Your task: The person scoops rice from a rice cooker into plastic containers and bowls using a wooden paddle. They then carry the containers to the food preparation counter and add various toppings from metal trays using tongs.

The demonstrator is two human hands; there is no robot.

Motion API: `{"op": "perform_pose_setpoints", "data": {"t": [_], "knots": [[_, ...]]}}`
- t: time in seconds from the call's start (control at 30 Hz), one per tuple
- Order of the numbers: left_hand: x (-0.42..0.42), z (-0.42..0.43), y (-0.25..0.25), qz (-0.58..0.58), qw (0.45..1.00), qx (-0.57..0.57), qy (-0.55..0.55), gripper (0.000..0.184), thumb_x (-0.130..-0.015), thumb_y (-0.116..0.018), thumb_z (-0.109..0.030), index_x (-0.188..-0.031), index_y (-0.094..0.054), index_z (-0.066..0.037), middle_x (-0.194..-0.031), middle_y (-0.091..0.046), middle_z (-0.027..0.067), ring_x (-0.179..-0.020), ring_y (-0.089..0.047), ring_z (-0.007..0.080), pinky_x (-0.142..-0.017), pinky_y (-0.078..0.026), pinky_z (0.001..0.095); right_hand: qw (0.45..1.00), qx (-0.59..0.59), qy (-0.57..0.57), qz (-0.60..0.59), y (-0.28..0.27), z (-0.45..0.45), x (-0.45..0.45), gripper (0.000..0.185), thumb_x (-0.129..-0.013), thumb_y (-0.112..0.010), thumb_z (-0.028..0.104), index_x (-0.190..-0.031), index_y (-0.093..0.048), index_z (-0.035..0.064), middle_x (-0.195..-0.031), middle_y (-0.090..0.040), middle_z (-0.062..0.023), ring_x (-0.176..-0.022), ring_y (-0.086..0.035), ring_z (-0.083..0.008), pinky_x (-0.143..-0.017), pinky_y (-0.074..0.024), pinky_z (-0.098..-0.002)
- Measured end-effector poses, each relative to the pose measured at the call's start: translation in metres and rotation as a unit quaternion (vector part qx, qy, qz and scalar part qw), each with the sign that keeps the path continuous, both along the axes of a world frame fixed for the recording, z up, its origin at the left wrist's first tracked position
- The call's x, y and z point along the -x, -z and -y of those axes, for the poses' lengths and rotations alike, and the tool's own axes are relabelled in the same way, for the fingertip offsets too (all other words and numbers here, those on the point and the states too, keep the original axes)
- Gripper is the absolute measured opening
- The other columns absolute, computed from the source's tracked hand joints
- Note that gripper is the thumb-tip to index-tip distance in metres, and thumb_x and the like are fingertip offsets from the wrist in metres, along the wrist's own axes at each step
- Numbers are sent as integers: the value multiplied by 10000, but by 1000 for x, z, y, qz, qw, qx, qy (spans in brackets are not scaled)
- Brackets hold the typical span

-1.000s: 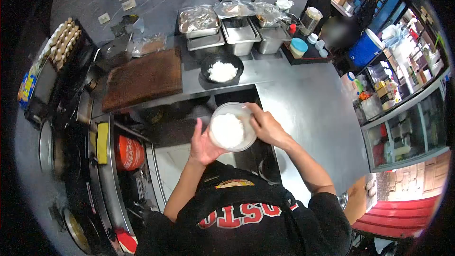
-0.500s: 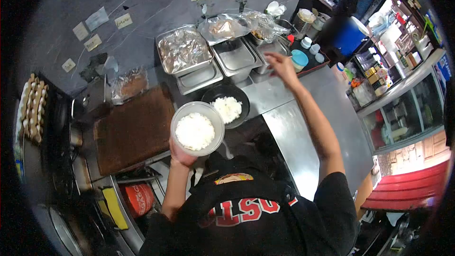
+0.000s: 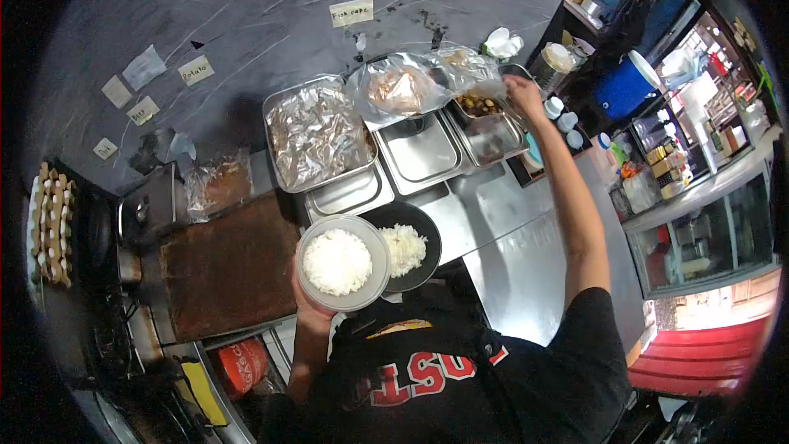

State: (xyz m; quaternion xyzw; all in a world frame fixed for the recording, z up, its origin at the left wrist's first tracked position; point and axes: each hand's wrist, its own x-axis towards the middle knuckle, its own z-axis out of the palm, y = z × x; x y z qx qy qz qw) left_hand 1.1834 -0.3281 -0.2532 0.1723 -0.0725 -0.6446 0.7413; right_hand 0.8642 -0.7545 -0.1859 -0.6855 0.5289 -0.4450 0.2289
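Near the centre of the frame, we see the left hand (image 3: 311,302) closed on a plastic tub (image 3: 375,286) of white rice (image 3: 337,262), its fingers mostly hidden behind the tub, which partly covers our view of a black bowl (image 3: 431,260) holding more rice; toward the upper right, the right hand (image 3: 523,97) has bent fingers near a foil-covered row's end, and we cannot tell whether they grip anything
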Motion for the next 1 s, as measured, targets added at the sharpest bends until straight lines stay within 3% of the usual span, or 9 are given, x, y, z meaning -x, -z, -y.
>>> {"op": "perform_pose_setpoints", "data": {"t": [0.17, 0.27, 0.33, 0.5, 0.57, 0.67, 0.83, 0.93, 1.0], "knots": [[11, 19, 14, 133, 987, 87, -38, 586, -924, -325, -483, -1304, -425, -48, -1270, -509, 158, -1125, -530, 322, -964, -430, 481, 985, 128, -23, -113, -55, 70, -24, 303, -772, -558, 214, -1033, -681, 121, -948, -671, -158, -855, -650, -311, -762, -492, -347], [4, 28, 41, 392, 916, -19, -81, 623, -923, -304, -497, -1330, -377, -30, -1284, -493, 160, -1128, -525, 316, -968, -424, 480, 985, 135, -29, -104, -71, 100, -60, 302, -758, -544, 160, -1023, -684, 116, -978, -663, -160, -882, -647, -304, -771, -492, -348], [26, 40, -16, 155, 984, -61, -61, 619, -923, -312, -489, -1329, -368, -25, -1274, -499, 159, -1123, -529, 310, -957, -434, 476, 984, 145, -47, -95, -77, 104, -88, 324, -748, -537, 88, -1039, -678, 109, -983, -672, -132, -884, -649, -256, -763, -489, -326], [35, 38, -7, 156, 981, -73, -88, 568, -929, -326, -441, -1312, -390, -26, -1258, -510, 154, -1110, -538, 296, -941, -449, 463, 951, 223, -77, -201, -45, 150, -116, 334, -761, -592, 70, -1087, -640, 123, -975, -672, -102, -898, -632, -310, -769, -492, -383], [37, 38, -6, 167, 978, -80, -95, 548, -932, -332, -422, -1306, -399, -27, -1252, -514, 152, -1105, -541, 290, -935, -455, 457, 871, 161, -115, -449, -50, 151, -119, 335, -768, -592, 85, -1098, -605, 143, -958, -657, -126, -919, -608, -349, -792, -479, -403], [43, 39, -5, 184, 975, -86, -95, 518, -935, -341, -394, -1295, -412, -28, -1242, -521, 149, -1098, -546, 281, -926, -465, 449, 808, 354, -79, -465, -81, 127, -103, 287, -847, -451, 153, -1107, -572, 153, -1033, -620, -164, -972, -591, -367, -797, -462, -474], [54, 48, -7, 210, 971, -85, -83, 469, -941, -355, -346, -1279, -434, -30, -1226, -531, 144, -1085, -555, 267, -910, -480, 436, 891, 371, -123, -232, -121, 108, -63, 265, -838, -471, 132, -1093, -502, 65, -972, -602, -218, -891, -578, -420, -755, -457, -497], [59, 55, -7, 264, 959, -78, -70, 440, -945, -364, -318, -1269, -447, -31, -1217, -538, 141, -1078, -560, 258, -901, -489, 428, 871, 227, -38, -435, -117, 47, -16, 291, -864, -505, 233, -1058, -501, 17, -910, -629, -233, -835, -614, -412, -699, -491, -493], [63, 64, -8, 413, 907, -57, -62, 434, -946, -366, -308, -1267, -449, -28, -1214, -539, 144, -1077, -562, 257, -897, -494, 423, 840, 73, -52, -535, -90, 6, 5, 524, -864, -528, 467, -1044, -502, -24, -926, -635, -241, -882, -632, -384, -749, -507, -460]]}}
